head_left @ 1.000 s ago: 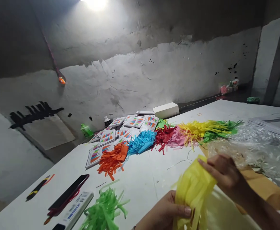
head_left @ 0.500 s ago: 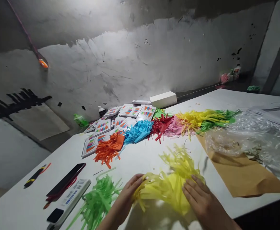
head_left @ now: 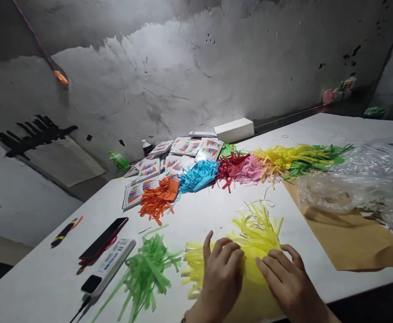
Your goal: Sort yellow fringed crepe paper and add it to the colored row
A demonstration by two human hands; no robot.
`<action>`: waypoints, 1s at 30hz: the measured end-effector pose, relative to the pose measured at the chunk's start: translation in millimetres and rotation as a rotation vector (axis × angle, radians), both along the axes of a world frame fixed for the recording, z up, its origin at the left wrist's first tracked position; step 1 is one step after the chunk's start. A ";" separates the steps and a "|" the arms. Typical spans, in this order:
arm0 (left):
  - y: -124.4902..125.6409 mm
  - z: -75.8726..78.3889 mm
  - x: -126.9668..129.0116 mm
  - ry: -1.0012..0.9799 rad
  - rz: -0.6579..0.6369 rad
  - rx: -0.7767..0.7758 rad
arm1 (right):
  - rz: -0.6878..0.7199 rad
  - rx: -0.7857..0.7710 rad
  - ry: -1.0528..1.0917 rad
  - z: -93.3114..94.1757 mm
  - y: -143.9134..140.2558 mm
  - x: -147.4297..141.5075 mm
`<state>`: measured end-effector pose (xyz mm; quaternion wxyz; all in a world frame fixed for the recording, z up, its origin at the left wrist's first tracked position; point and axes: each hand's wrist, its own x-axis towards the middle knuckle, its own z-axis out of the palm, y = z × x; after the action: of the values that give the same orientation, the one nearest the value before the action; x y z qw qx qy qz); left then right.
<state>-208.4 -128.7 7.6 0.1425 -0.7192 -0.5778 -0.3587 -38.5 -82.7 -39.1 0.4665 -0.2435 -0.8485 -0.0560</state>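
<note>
A fringed sheet of yellow tissue paper (head_left: 253,262) lies on the table in front of me, its cut strips fanning out to the left and toward the back. My left hand (head_left: 221,273) is over its left part with bent fingers closed on the paper, the outermost finger raised; the thumb is hidden. On the right edge, my right hand (head_left: 286,276) has its fingers together, gripping the same sheet. Just left of my hands lies a bunch of green tissue fringe (head_left: 149,264).
Orange (head_left: 159,197), blue (head_left: 199,175), red, pink and yellow-green tassels form a row behind. Printed packets (head_left: 183,146) and a white box (head_left: 234,130) stand farther back. A power strip (head_left: 111,264), phone (head_left: 104,237) and cutter (head_left: 63,233) lie left; brown paper (head_left: 354,237) and plastic bags (head_left: 334,190) right.
My left hand has moved right, from the fringe's left end onto the sheet's middle. The yellow tissue, bunched up before, now lies flatter. My right hand stays at the right edge.
</note>
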 end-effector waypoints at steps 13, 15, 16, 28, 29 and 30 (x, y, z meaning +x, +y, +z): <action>-72.1 27.8 -83.1 0.463 0.040 -0.174 | 0.161 0.030 -0.081 -10.6 1.7 12.7; -70.9 13.7 -63.5 0.504 -0.166 -0.174 | 0.250 -0.022 -0.116 -12.3 -0.4 8.7; -67.0 5.8 -50.4 0.500 -0.233 -0.164 | 0.295 -0.041 -0.131 -12.9 -1.6 7.2; -40.6 -42.6 9.7 0.120 -0.111 -0.101 | -0.295 -0.301 -0.311 5.3 19.6 30.1; -41.3 -43.5 10.0 0.107 -0.110 -0.091 | -0.312 -0.310 -0.327 8.4 22.4 33.7; -41.8 -44.2 10.2 0.093 -0.112 -0.088 | -0.323 -0.304 -0.336 10.3 25.2 38.1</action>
<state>-198.2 -170.5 -36.6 0.1172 -0.7719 -0.5444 -0.3067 -0.5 -57.5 -28.9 0.2622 -0.4299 -0.8630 -0.0414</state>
